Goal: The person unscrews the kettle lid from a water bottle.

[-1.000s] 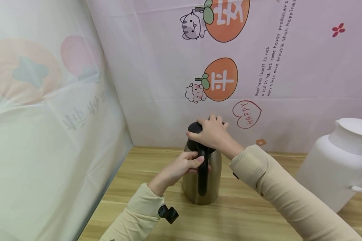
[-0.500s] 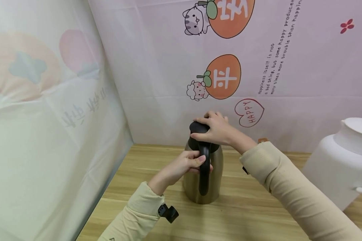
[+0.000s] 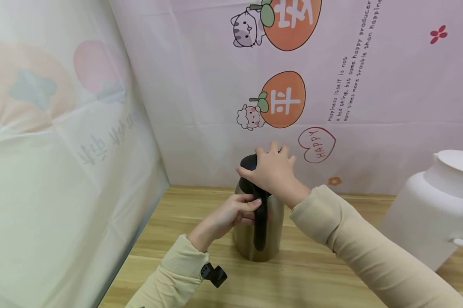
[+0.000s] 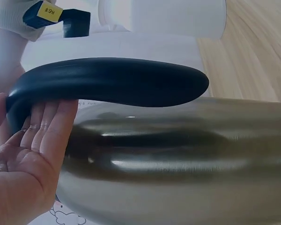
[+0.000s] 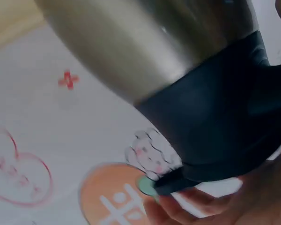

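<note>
- At the far left, a pale printed cloth (image 3: 96, 201) hangs beside the wooden table (image 3: 312, 278); it looks thin and soft.
- Next, the left hand (image 3: 231, 214) comes in from the near left and grips the upper part of the black handle (image 3: 259, 231), thumb on one side and fingers passing through the gap behind it. A black device (image 3: 215, 274) sits at this wrist.
- In the middle, the metal jug (image 3: 274, 235) stands upright on the table, near the far cloth (image 3: 200, 107), its handle facing the near side. Its wall appears rigid and smooth, so bare palms would likely slip on it; the thick handle is the surer hold. Weight cannot be told, as the contents are hidden; a full jug would be heavy.
- On top, the black lid (image 3: 248, 162) looks stiff, probably plastic, and best held by its edge.
- The right hand (image 3: 275, 173) holds it from above, thumb at the left edge, fingers spread over the far side.
- At the right, well apart, stands a white jug (image 3: 424, 218), touched by neither hand.
</note>
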The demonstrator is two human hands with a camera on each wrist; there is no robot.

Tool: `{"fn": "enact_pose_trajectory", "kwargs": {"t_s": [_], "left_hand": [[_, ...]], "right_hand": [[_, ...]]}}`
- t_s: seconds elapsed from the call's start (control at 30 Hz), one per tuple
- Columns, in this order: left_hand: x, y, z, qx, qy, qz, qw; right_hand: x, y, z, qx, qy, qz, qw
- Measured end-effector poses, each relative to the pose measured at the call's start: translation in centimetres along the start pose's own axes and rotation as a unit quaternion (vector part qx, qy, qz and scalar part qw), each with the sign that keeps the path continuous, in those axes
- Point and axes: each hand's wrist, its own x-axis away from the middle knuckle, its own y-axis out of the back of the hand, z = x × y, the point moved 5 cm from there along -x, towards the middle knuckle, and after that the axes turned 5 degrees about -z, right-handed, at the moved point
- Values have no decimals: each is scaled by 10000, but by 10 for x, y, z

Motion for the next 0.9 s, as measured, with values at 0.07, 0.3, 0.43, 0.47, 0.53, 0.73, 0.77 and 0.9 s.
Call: {"fn": "enact_pose_trajectory", "kwargs": {"t_s": [0.07,0.3,0.43,0.47,0.53,0.73,0.77,0.9], "left_hand": [[0,0,1,15,9,-1,10000],[-1,0,0,-88,-67,-61,9999],[-2,-1,1,-185,-74,-127,9997],[-2,-2,1,-221,-91,-135,9996],[-1,-2,1,-271,-101,-146,9995],[-1,-2,0,-429,-222,-97,9988],[-1,-2,0,-445,-235,-86,9987],[-1,-3,0,-444,-235,-43,9987]], "right_hand": [[2,1,0,136,-160,-54,9998],[2,3,1,262,-181,126,9994],[-1,1,1,292,167,132,9993],[-1,0,1,269,250,120,9993],[-1,-1,0,131,308,94,9994],[-3,-2,-3,-236,502,121,9984],[-4,-1,-4,-255,540,148,9981],[-6,-2,-9,-349,695,313,9965]]}}
